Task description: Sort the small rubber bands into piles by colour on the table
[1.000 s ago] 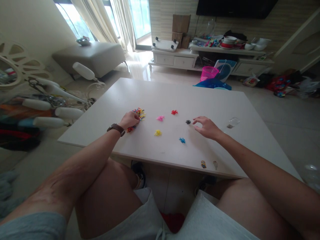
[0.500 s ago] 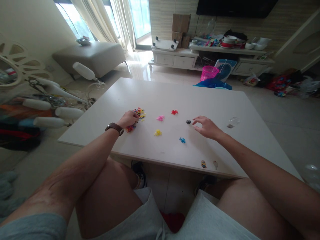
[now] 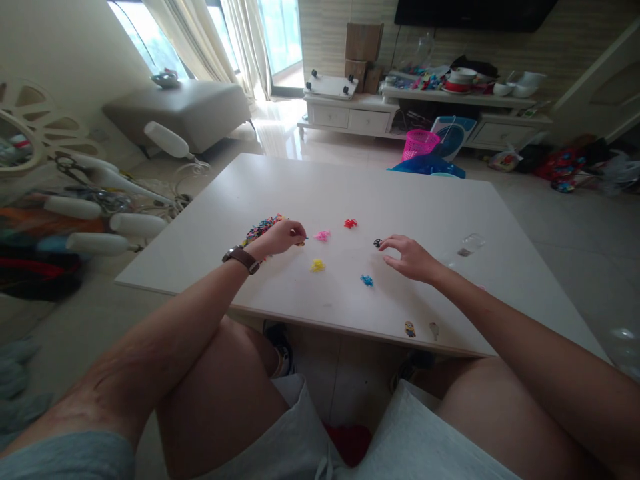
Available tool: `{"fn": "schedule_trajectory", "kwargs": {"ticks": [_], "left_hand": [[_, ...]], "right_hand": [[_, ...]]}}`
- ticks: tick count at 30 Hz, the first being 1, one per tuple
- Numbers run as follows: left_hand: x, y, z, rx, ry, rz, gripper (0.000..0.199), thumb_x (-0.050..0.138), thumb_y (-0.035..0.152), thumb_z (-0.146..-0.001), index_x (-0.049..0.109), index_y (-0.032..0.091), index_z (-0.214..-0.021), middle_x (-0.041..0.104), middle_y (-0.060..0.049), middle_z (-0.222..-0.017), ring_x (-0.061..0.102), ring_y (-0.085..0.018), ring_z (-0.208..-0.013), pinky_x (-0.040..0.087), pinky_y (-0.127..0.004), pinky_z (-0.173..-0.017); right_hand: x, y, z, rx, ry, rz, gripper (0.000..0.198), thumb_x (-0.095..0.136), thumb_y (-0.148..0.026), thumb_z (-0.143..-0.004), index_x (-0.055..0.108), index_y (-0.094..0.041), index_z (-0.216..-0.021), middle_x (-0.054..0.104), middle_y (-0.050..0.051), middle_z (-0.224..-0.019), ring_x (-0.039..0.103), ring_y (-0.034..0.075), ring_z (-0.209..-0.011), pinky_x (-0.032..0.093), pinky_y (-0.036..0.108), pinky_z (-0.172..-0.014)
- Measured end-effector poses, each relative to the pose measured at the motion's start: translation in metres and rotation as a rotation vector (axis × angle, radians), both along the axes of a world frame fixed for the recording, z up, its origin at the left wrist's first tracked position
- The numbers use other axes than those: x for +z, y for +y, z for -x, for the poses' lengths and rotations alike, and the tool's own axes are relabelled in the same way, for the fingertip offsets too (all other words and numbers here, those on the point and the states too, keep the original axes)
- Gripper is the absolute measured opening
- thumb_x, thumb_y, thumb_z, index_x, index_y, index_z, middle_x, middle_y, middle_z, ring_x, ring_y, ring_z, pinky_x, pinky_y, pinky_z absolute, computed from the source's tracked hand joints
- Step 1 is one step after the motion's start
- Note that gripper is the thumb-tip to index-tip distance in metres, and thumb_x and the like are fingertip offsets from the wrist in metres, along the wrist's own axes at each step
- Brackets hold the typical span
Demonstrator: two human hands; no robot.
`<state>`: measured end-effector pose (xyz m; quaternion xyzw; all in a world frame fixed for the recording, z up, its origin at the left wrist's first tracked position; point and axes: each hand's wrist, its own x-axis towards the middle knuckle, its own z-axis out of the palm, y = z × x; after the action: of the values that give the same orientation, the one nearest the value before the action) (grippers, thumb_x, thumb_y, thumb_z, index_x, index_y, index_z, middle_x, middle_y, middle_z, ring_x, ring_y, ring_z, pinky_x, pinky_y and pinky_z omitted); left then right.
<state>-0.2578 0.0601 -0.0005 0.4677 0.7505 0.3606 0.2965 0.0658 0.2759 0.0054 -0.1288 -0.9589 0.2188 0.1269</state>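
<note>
My left hand, with a watch on its wrist, is closed in a pinch just left of the pink pile. A tiny dark piece shows at its fingertips; its kind is too small to make out. Behind that hand lies a heap of mixed small coloured pieces, which look like little rubber bands. My right hand has its fingers apart beside the small black pile, partly covering it. Around them sit a red pile, a yellow pile and a blue pile.
Everything lies on a white table. A clear plastic container is at the right. A minion-shaped figure and a small pale item lie by the near edge. Beyond the table stands a pink basket.
My left hand has lifted from the mixed heap and moved right toward the pink pile, uncovering more of the heap. My right hand has shifted slightly left to the black pile.
</note>
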Motion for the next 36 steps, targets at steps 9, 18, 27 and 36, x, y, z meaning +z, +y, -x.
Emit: {"fn": "schedule_trajectory", "kwargs": {"ticks": [9,18,27,36], "left_hand": [[-0.002,0.021,-0.039,-0.290,-0.045,-0.019,0.008,0.070,0.022,-0.078,0.070,0.014,-0.081,0.073,-0.006,-0.076,0.068,-0.016,-0.071,0.049,-0.024,-0.063],[0.013,0.033,-0.084,-0.476,-0.032,-0.062,0.008,0.068,0.018,-0.080,0.072,0.013,-0.084,0.070,-0.004,-0.070,0.061,-0.012,-0.064,0.045,-0.022,-0.059],[0.013,0.043,-0.096,-0.510,-0.054,-0.038,0.014,0.069,0.018,-0.078,0.076,0.013,-0.089,0.070,-0.002,-0.069,0.061,-0.012,-0.063,0.044,-0.021,-0.057],[0.012,0.042,-0.059,-0.372,0.109,0.039,0.019,0.074,0.023,-0.072,0.076,0.013,-0.088,0.075,-0.006,-0.079,0.067,-0.017,-0.071,0.050,-0.026,-0.066]], "right_hand": [[0.007,-0.039,0.004,0.246,-0.041,0.048,0.026,0.062,-0.021,-0.091,0.069,-0.022,-0.116,0.070,0.011,-0.120,0.065,0.029,-0.115,0.051,0.048,-0.103],[0.019,-0.070,0.007,0.363,-0.086,0.079,0.056,0.059,-0.017,-0.092,0.053,-0.026,-0.147,0.068,0.012,-0.122,0.064,0.029,-0.113,0.052,0.050,-0.101],[0.011,-0.066,0.003,0.339,-0.068,0.086,0.042,0.059,-0.017,-0.093,0.062,-0.023,-0.135,0.068,0.012,-0.131,0.064,0.029,-0.122,0.051,0.048,-0.105],[0.011,-0.051,-0.005,0.252,-0.080,0.044,0.030,0.061,-0.020,-0.094,0.068,-0.021,-0.123,0.072,0.012,-0.124,0.066,0.028,-0.116,0.052,0.046,-0.103]]}}
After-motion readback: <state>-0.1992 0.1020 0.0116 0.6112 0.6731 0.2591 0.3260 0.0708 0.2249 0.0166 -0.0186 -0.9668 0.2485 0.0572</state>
